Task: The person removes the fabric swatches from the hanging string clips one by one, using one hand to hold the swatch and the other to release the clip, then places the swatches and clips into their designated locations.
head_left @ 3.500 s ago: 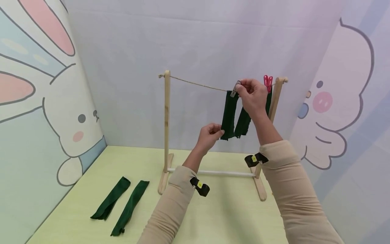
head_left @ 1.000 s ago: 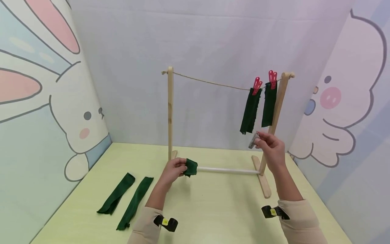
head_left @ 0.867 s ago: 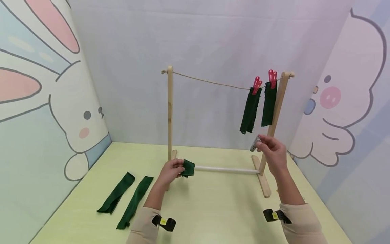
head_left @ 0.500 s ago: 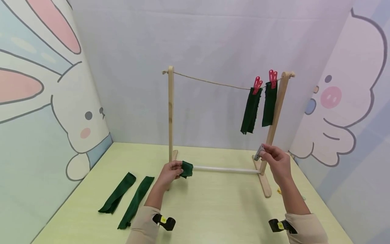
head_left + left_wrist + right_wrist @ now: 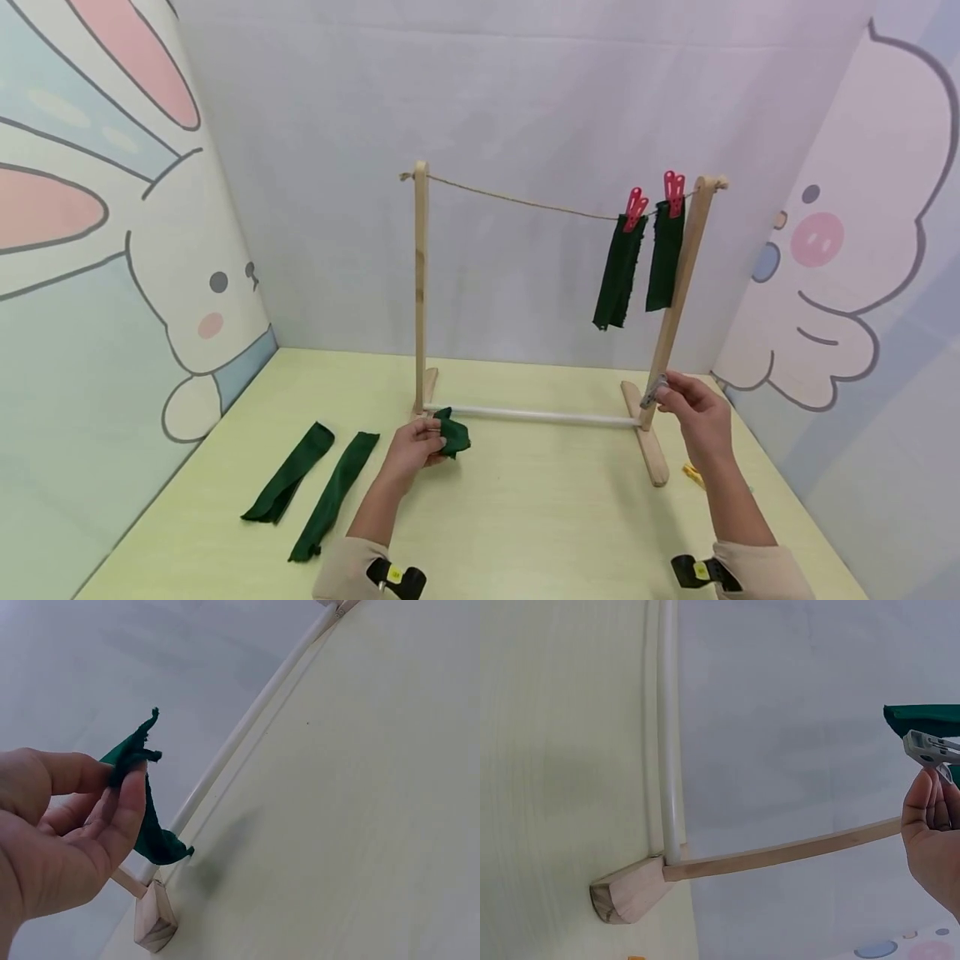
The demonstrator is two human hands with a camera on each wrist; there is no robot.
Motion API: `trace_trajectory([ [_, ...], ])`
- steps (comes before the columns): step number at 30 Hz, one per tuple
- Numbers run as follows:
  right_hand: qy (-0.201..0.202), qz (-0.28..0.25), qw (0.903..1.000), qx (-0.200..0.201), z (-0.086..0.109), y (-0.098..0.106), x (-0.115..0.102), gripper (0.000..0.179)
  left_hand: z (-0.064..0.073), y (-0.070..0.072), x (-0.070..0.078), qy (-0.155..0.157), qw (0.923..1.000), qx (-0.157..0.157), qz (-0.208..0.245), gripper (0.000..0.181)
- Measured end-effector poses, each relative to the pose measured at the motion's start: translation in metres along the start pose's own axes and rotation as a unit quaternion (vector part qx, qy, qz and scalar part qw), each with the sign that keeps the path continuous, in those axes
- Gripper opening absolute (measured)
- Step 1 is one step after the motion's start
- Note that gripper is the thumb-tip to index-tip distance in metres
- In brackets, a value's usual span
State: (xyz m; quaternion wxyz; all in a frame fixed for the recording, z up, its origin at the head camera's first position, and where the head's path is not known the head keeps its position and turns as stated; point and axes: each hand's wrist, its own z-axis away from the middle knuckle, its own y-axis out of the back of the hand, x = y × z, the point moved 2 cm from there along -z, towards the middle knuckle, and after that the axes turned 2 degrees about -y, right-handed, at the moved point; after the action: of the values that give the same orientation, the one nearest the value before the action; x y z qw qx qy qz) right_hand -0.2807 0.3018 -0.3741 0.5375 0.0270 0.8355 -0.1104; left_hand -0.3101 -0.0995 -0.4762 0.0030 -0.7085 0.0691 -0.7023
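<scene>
My left hand (image 5: 408,452) pinches a short strip of dark green cloth (image 5: 454,436) above the table, near the foot of the left post. In the left wrist view the cloth (image 5: 155,838) droops from thumb and fingers. Near the right post, my right hand (image 5: 701,421) pinches a grey clothespin (image 5: 653,391); the right wrist view shows this clothespin (image 5: 928,748) held at the fingertips. Two green cloth strips, one inner (image 5: 618,275) and one outer (image 5: 664,258), hang from the rope (image 5: 517,200), each under a red clothespin (image 5: 634,210).
The rope runs between a left wooden post (image 5: 421,283) and a right post (image 5: 684,279), joined low by a white bar (image 5: 532,416). Two more green strips (image 5: 288,473) lie on the table (image 5: 540,517) at left. A small yellow piece (image 5: 693,475) lies partly behind my right wrist.
Earlier, the grey clothespin and a green strip were at the rope; both are now off it, one in each hand. Lately my right hand has moved down and right, the left slightly down.
</scene>
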Motion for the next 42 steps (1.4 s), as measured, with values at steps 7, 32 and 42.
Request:
trace_trajectory([
  [7,-0.016,-0.011,0.9997,0.015,0.006,0.010,0.007,0.017,0.014,0.002,-0.009,0.014,0.9995,-0.023,0.017,0.030],
  [32,-0.028,-0.019,0.9993,0.017,0.017,0.083,0.055,0.024,0.043,0.020,-0.018,0.055,0.9899,-0.123,-0.044,0.035],
  [42,-0.065,-0.021,0.9961,0.056,0.022,0.127,0.084,0.022,0.054,0.023,-0.016,0.098,0.9856,-0.129,-0.050,0.036],
])
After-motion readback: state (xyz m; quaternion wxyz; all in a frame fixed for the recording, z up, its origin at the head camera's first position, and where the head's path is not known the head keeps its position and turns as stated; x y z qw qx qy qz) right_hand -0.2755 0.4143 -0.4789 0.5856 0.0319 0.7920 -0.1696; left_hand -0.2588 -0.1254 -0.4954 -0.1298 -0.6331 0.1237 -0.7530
